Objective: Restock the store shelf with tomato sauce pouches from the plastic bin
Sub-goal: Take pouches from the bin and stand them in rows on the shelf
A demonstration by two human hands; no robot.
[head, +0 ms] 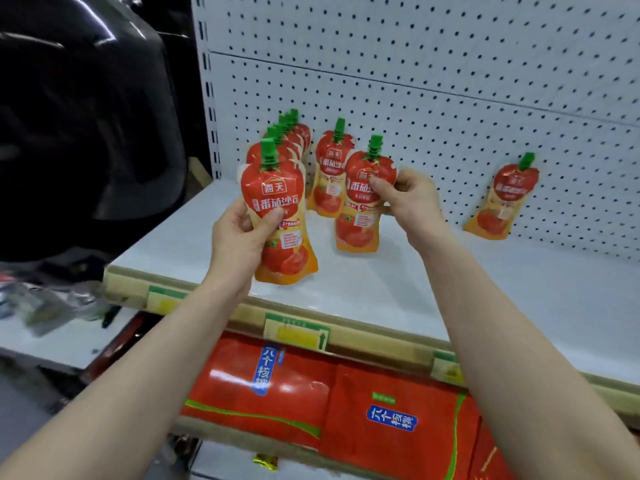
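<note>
Each pouch (278, 216) is smooth, glossy plastic film, topped by a green hard-plastic cap (269, 155). The shelf (363, 289) is smooth white with a faint sheen. The pegboard (415, 81) looks like matt white painted metal. The red packs (228, 379) are shiny, wrinkled film. The black shell (79, 116) is glossy.

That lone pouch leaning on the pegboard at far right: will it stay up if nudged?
Probably not: the lone pouch leans on the pegboard rather than standing free. Its glossy film looks slippery, so it may slide.
</note>
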